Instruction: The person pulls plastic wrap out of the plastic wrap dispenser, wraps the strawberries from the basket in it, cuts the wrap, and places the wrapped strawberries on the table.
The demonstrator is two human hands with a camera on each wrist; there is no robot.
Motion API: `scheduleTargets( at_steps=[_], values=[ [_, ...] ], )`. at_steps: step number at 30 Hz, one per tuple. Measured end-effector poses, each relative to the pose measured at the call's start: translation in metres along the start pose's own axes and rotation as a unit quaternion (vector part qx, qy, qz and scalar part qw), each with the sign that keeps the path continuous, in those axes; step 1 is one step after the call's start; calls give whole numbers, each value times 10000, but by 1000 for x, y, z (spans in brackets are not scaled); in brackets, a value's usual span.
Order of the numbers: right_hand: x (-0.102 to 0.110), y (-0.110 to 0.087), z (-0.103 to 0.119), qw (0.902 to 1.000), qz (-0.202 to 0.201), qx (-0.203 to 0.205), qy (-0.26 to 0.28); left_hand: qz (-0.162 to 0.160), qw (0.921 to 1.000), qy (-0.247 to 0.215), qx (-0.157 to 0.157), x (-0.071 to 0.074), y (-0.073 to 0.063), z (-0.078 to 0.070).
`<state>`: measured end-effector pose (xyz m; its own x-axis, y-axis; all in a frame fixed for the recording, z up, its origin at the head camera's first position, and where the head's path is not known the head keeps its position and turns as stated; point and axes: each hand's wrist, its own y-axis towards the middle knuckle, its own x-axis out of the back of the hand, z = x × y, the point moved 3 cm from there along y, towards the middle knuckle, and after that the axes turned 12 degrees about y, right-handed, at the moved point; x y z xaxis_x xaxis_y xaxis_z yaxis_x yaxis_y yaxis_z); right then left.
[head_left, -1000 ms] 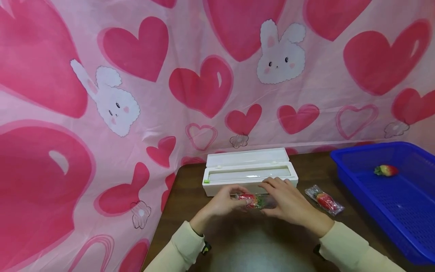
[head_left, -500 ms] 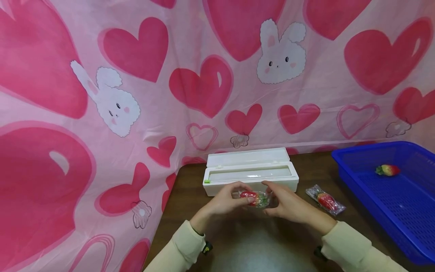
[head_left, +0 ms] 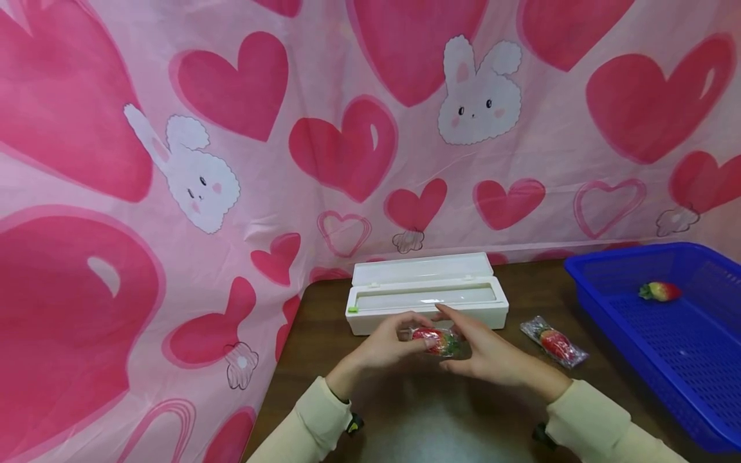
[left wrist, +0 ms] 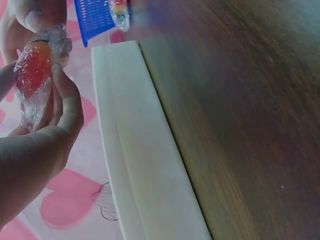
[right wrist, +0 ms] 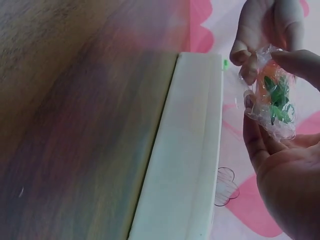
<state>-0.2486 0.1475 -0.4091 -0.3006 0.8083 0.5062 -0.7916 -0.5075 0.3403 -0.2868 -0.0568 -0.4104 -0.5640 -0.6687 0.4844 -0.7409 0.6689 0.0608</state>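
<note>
A strawberry wrapped in clear plastic film (head_left: 438, 341) is held between both hands in front of the white box, red end left and leafy end right. The left hand (head_left: 384, 343) pinches its red end between thumb and fingers. The right hand (head_left: 489, 347) curls round the leafy end, with fingertips at the film in the right wrist view, where green leaves (right wrist: 277, 102) show through. In the left wrist view a bunched bit of film (left wrist: 61, 42) sticks out by the right hand's fingers. Part of the fruit is hidden by fingers.
Behind the hands stands a white cling film box (head_left: 428, 318), lid up, film inside. A second wrapped strawberry (head_left: 556, 343) lies on the brown table (head_left: 324, 315). At the right, a blue plastic basket (head_left: 631, 360) contains an unwrapped strawberry (head_left: 660, 291). A heart-patterned cloth hangs behind.
The film at the leafy end, loose and spread before, is now drawn in closer. The right hand has moved left and nearer to the fruit; the left hand keeps its grip.
</note>
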Motion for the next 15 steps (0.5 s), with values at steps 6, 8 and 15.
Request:
scheduleTargets(
  at_steps=[6,8,15],
  values=[
    [0,0,1,9991,-56,-103,398,-188,9985,521,33,4,-2,0],
    [0,-1,1,9988,-69,-96,478,-173,9982,543,175,4,-3,1],
    [0,-2,0,9981,-57,-21,612,157,9984,-56,540,1,-3,5]
  ],
)
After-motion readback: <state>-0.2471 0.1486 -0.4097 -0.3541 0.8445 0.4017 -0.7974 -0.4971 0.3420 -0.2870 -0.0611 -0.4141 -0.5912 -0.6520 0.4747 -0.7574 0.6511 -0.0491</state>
